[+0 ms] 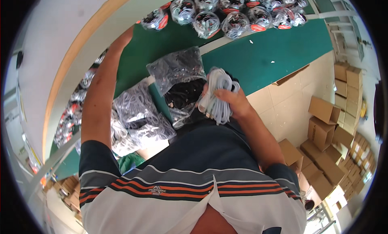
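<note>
My right hand (234, 102) is closed around a thick bundle of coiled white and grey cables (217, 97), held up in front of my body. Just left of it lies an open clear plastic bag (178, 66) with black coiled cables (184, 94) in it. My left arm reaches far forward; only the edge of my left hand (127, 36) shows beside the pale shelf edge, and its fingers are hidden. Nearer my left arm, plastic bags of grey and white cables (139, 108) lie side by side.
Clear round jars (206, 24) filled with cables line the far side of the green table (270, 58). More jars (72, 112) stand at the left, beyond a curved pale shelf (76, 52). Cardboard boxes (323, 133) stand on the tiled floor at the right.
</note>
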`<state>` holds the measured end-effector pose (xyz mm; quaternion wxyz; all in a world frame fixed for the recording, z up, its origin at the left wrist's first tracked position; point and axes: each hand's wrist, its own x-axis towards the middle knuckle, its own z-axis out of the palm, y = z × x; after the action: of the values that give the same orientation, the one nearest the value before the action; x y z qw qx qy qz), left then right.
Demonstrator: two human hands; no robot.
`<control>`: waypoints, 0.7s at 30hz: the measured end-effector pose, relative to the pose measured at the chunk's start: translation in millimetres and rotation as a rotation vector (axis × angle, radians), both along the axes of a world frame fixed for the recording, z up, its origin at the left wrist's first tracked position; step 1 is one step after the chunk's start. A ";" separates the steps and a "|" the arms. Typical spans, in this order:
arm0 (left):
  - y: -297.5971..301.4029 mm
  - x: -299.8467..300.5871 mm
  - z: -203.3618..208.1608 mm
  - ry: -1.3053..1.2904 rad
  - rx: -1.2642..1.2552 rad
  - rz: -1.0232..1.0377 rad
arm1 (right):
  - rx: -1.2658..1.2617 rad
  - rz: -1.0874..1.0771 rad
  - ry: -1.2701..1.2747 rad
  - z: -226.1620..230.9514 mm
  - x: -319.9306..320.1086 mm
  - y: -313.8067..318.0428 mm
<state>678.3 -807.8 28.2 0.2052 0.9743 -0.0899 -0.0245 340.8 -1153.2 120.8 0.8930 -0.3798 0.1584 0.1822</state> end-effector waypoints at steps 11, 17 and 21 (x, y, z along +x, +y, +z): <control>39.6 86.1 -36.8 -0.583 0.103 -0.166 | -0.101 -0.042 0.124 -7.0 -34.4 -37.9; -24.7 -102.0 116.1 -0.358 0.304 -0.008 | -0.348 0.008 -0.004 9.2 -4.6 -37.8; -23.2 -226.5 158.9 0.263 0.052 -0.388 | -0.578 0.276 -0.241 10.5 25.6 -29.0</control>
<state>451.8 -831.0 187.1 0.1813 0.9321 -0.2475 -0.1923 366.4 -1182.2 131.3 0.7275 -0.6540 0.0439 0.2028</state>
